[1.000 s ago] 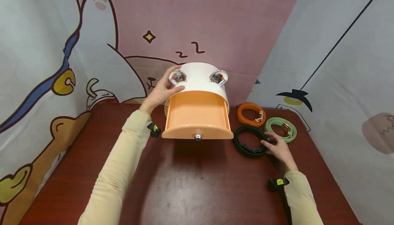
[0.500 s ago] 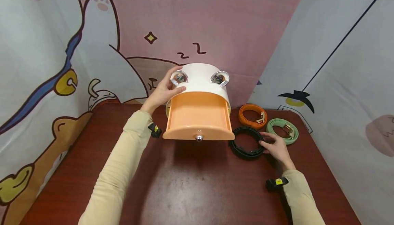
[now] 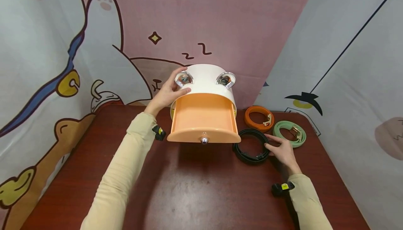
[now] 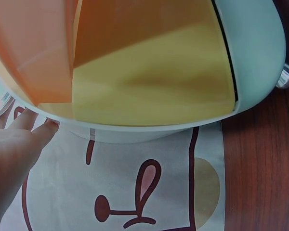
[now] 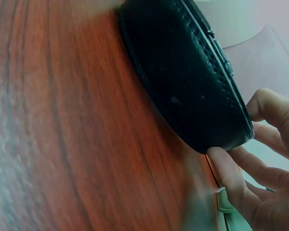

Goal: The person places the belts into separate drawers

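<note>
A white rounded box with two shiny eye-like bumps stands at the back of the table, its orange drawer pulled out by a round silver knob. My left hand holds the box's upper left, thumb and fingers around the left bump. In the left wrist view the fingertips are at the rim of the box's shell. To the right of the drawer, my right hand pinches the outer right edge of a coiled black belt. The right wrist view shows this belt tilted on edge, thumb at its lower end.
Behind the black belt lies a coiled orange belt with a gold buckle. A coiled light green belt is beyond my right hand. A printed cloth wall borders the back of the dark red table.
My right hand has shifted the black belt slightly to the left, closer to the drawer front. The left hand keeps its hold on the box.
</note>
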`<state>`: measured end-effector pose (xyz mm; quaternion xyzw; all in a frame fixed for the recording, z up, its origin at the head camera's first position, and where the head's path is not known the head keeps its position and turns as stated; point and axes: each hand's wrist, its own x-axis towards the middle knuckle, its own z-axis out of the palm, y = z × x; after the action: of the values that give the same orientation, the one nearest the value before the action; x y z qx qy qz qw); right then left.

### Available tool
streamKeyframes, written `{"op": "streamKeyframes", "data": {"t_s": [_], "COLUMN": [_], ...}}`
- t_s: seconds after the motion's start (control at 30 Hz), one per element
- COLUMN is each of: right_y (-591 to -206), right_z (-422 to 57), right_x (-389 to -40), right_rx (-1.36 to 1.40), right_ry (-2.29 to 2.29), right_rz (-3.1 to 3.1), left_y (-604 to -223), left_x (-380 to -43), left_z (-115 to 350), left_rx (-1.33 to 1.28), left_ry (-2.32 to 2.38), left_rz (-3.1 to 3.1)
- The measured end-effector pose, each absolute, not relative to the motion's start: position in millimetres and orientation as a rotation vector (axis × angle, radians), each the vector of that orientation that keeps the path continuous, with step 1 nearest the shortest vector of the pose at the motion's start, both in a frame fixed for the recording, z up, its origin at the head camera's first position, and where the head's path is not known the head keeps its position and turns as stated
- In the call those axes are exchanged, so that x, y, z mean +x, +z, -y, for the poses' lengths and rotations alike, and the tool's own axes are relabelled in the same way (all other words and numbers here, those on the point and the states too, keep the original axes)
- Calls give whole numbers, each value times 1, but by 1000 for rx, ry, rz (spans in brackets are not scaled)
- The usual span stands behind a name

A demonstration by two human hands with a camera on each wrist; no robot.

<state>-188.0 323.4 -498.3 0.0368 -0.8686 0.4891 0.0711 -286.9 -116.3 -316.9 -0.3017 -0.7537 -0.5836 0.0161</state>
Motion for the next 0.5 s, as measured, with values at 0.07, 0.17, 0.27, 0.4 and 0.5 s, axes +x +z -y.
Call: {"op": "streamKeyframes", "data": {"t_s": [0.07,0.17,0.27,0.4,0.5], "right_y": [-498,-498,-490,-467,-455], "right_z": [-322,-321,-315,-302,-297], "right_x": [-188,-189,-185,-176,-174], "right_rx": [106,92,92,111,127], "right_ry": [1459,1453,1456,1450,1408], "right_rz": [2604,2588,2566,2543,2540], "left_y": [-317,-317,-317,-318,-317], "left_x": [-287,-288,-288,-288,-288], "left_z": [116,115,115,116,117], "left_rx": [-946,-946,-945,-939,-938], "left_ry": [-1845,-1867,-1854,-1832,-1834], "left_rz": [2328,2324,2338,2355,2353]}}
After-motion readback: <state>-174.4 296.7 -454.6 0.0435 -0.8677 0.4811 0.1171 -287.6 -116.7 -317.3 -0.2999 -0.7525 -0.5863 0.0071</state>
